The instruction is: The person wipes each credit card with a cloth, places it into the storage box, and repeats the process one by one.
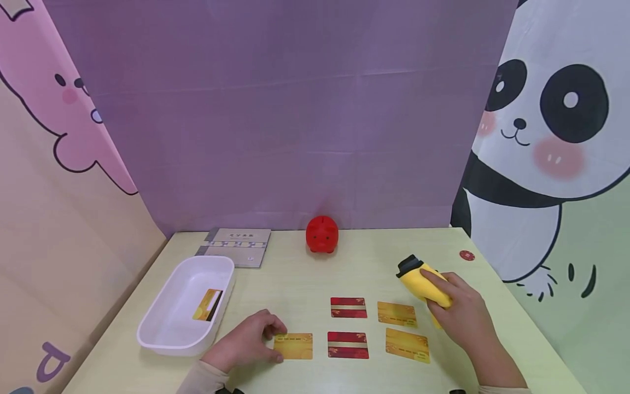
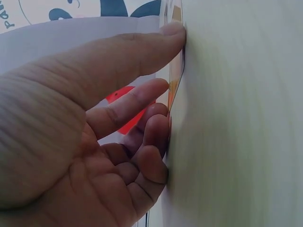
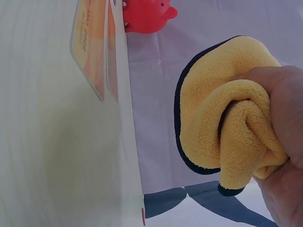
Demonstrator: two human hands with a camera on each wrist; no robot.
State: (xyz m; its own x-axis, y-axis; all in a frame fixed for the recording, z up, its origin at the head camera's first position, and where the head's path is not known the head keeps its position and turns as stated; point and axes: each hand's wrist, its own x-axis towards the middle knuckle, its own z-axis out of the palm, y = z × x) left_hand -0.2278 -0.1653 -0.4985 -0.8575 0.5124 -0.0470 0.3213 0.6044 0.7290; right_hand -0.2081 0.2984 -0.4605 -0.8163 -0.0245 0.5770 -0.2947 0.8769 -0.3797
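My left hand (image 1: 251, 340) is at the left end of a gold card (image 1: 295, 346), pinching it between thumb and fingers low over the table. In the left wrist view the thumb (image 2: 156, 49) overlaps the card's edge and the other fingers curl beside it. My right hand (image 1: 465, 309) grips a bunched yellow cloth (image 1: 425, 284) with dark trim, held above the table; its folds fill the palm in the right wrist view. Between the hands lie two red striped cards, one far (image 1: 348, 307) and one near (image 1: 348, 345), and two more gold cards, far (image 1: 396, 314) and near (image 1: 407, 345).
A white plastic tub (image 1: 162, 323) stands at the left with a gold and dark card (image 1: 209, 305) inside. Behind it lies a grey booklet (image 1: 241, 246). At the back sits a red piggy bank (image 1: 322, 234). A small red disc (image 1: 467, 255) lies near the right edge.
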